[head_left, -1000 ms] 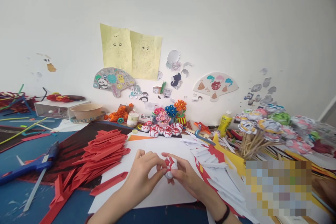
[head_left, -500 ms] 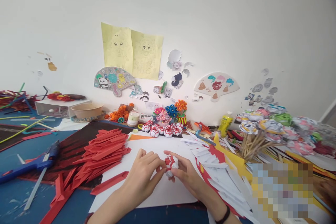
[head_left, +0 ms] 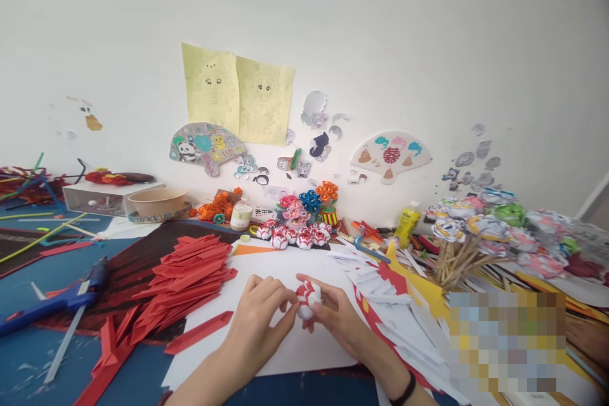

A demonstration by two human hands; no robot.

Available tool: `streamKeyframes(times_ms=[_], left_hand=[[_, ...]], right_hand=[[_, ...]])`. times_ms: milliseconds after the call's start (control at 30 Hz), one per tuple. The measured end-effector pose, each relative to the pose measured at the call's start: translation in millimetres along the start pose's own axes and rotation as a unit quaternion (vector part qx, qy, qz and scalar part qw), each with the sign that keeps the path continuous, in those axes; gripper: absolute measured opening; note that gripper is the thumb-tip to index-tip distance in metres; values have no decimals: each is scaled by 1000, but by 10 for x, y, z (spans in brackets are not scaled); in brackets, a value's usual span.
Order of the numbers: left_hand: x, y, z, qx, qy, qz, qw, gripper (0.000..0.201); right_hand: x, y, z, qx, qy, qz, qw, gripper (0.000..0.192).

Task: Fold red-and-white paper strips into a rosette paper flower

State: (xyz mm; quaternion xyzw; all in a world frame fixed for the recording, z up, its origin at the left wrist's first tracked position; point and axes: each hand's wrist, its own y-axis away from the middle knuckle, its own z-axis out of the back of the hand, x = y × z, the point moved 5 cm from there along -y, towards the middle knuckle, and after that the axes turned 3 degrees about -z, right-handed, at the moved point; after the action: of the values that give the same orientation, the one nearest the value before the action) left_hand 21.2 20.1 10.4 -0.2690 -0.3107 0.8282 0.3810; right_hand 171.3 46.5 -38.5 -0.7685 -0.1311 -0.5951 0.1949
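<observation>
A small red-and-white folded paper flower is held up over a white sheet. My right hand has its fingers and thumb closed around the flower's right side. On its left edge, my left hand pinches with thumb and forefinger; the exact contact is partly hidden by the fingers. Left of my hands lies a heap of folded red paper strips, with one red strip apart on the sheet. White folded strips lie spread to the right.
Finished red-and-white flowers stand in a row behind the sheet. A blue glue gun lies at left, near a beige bowl. Paper flowers on sticks and a yellow bottle are at right. The wall closes the back.
The paper flower has turned slightly in my fingers, so more of its white part faces me. Both hands stay in nearly the same place.
</observation>
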Motion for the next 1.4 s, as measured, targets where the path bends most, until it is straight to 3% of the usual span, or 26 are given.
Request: streamKeyframes(times_ms=[133,233,467,733,900,1400], left_hand=[[82,-34,8,41,127,135,982,18],[119,-34,15,34,159,167,972,17],[118,-25,-2,22,166,143,975,14],[40,-39,11,53,100,72,991,17],[13,-25,18,58,110,32,992,16],[59,-28,7,81,180,87,977,17]], right_hand=[[46,7,-3,13,-23,12,1000,60],[53,7,-9,21,-32,14,999,61],[24,12,-10,24,-34,-1,999,62],[16,12,-5,24,-38,-6,999,64],[30,17,-15,28,-41,-5,999,61],[4,10,-22,31,-26,-8,999,69]])
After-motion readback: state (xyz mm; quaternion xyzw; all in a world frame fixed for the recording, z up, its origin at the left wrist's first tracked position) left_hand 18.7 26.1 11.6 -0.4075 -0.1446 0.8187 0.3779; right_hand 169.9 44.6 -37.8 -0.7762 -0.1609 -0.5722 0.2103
